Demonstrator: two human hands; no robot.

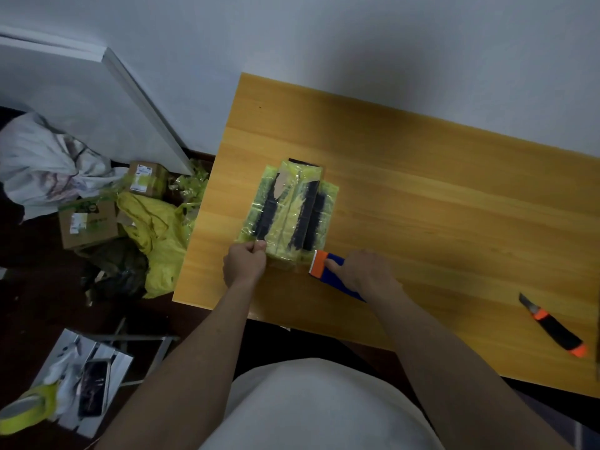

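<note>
A long box (290,207) wrapped in yellow-green tape, with dark strips showing through, lies on the wooden table (422,196) near its left end. My left hand (244,263) pinches a flap of the tape wrapping at the box's near left corner. My right hand (360,272) grips a blue-handled scraper (328,266) with an orange head. Its blade edge touches the near right end of the box.
An orange-and-black utility knife (553,326) lies near the table's right front edge. On the floor to the left are cardboard boxes (89,222), yellow plastic (159,235), a white sack (42,164), a tape roll (29,407) and a phone (94,388) on a stool.
</note>
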